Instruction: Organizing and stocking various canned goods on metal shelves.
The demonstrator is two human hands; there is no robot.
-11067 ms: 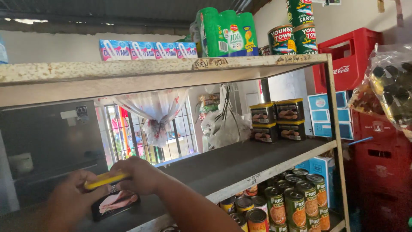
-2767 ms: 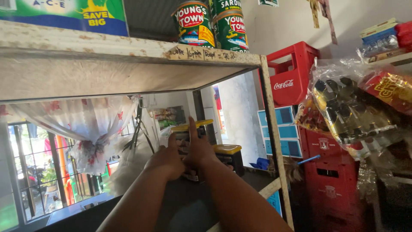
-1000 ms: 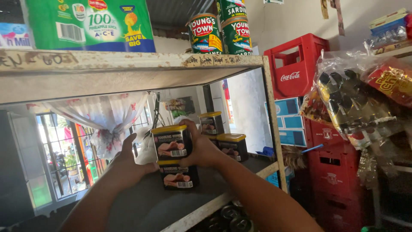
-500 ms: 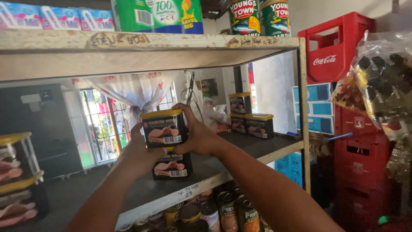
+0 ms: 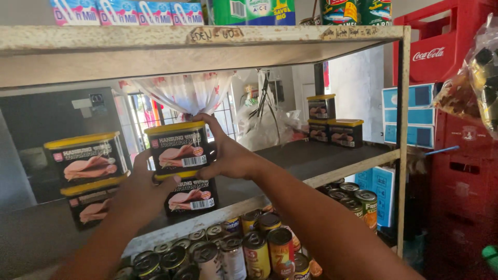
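Both hands clasp one black rectangular tin with a yellow lid (image 5: pixel 178 147): left hand (image 5: pixel 141 193) low at its near-left side, right hand (image 5: pixel 231 155) around its right end, setting it atop another such tin (image 5: pixel 191 196) on the grey metal shelf (image 5: pixel 316 158). A finished two-tin stack (image 5: pixel 89 176) stands left; more tins (image 5: pixel 332 122) wait far right.

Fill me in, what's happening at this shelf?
A person is handling two stacked black tins with yellow lids on the middle shelf. The right hand grips the upper tin from the side and top, and the left hand steadies the stack at its left side, by the lower tin. Another two-tin stack stands to the left, three more tins sit farther right, and round cans fill the shelf below.
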